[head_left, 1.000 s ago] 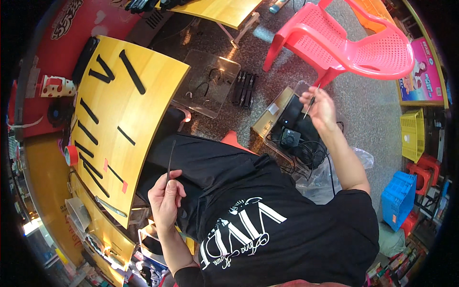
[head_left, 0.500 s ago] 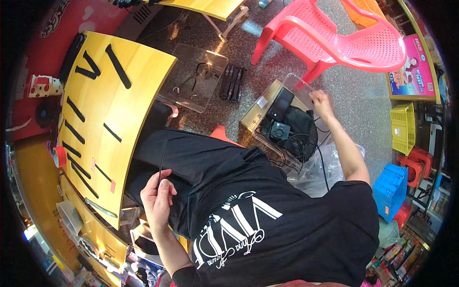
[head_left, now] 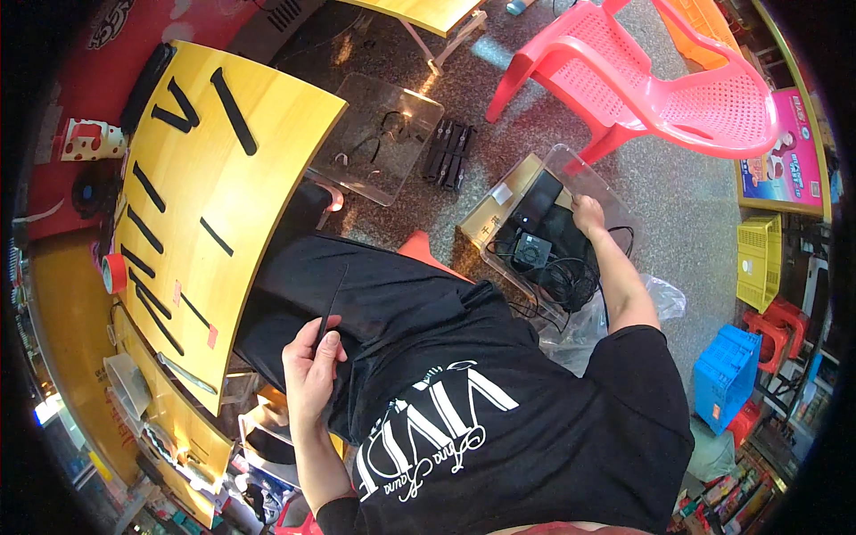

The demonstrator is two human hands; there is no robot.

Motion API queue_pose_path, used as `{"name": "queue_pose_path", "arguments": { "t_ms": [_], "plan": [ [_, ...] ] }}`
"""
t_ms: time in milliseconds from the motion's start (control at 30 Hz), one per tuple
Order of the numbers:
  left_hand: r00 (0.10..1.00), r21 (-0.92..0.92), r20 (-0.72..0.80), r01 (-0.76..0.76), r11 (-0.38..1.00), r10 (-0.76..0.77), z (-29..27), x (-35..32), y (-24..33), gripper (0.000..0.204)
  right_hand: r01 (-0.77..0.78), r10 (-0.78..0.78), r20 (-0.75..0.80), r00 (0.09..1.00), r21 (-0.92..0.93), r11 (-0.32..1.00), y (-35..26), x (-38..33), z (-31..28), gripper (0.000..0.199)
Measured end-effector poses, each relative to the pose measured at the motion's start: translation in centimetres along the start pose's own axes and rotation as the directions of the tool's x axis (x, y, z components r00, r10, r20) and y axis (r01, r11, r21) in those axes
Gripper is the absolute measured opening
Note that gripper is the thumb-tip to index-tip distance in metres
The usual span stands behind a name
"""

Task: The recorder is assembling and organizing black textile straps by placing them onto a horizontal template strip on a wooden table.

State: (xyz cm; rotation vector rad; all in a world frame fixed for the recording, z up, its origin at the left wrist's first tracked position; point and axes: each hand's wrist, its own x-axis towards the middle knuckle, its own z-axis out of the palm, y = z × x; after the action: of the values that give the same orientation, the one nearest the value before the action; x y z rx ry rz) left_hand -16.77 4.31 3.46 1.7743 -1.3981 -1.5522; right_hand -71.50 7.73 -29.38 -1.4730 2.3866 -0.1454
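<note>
In my left hand, a thin black strip is pinched between thumb and fingers and points up over my black trousers. My right hand reaches into a clear plastic bin on the floor to the right. Its fingers are curled closed beside black cloth; what they hold, if anything, is hidden. Inside the bin lie a black box-shaped device, a small square device with a round fan-like face and a coil of black cable.
Several black strips, one V-shaped, lie on a yellow table at left, with red tape at its edge. Beyond stand a second clear bin, black bundled parts and a pink chair. Blue and yellow crates stand at right.
My right hand has moved lower into the bin, and the raised black cloth has sunk down. The cable coil now shows more. My left hand keeps the thin strip, tilted further right.
</note>
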Motion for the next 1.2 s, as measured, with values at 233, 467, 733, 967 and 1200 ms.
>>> {"name": "queue_pose_path", "arguments": {
  "t_ms": [233,467,733,967,1200],
  "plan": [
    [0.999,0.000,-0.015,0.040,0.999,-0.040,0.1,0.1,-0.3,0.023,-0.147,0.147,0.127,0.981,-0.004,0.989,0.0,1.1,0.6,0.019],
    [0.998,0.012,-0.018,0.063,0.998,-0.063,0.2,0.4,-0.2,0.024,-0.066,0.133,0.419,0.898,-0.170,0.983,3.6,3.5,2.8,0.027],
    [0.998,-0.019,-0.035,0.060,0.998,-0.061,0.2,0.2,-0.6,0.023,-0.357,0.350,0.709,0.612,-0.147,0.922,0.4,4.5,-0.6,0.026],
    [0.995,-0.032,-0.075,0.065,0.997,-0.067,0.0,-0.7,-1.1,0.022,-0.783,0.201,0.871,0.447,0.272,0.560,-1.4,2.6,-1.1,0.061],
    [0.995,-0.078,-0.051,0.076,0.994,-0.081,0.0,0.4,-2.0,0.022,-0.348,0.223,0.677,0.702,0.052,0.936,2.3,4.0,0.9,0.049]
  ]
}}
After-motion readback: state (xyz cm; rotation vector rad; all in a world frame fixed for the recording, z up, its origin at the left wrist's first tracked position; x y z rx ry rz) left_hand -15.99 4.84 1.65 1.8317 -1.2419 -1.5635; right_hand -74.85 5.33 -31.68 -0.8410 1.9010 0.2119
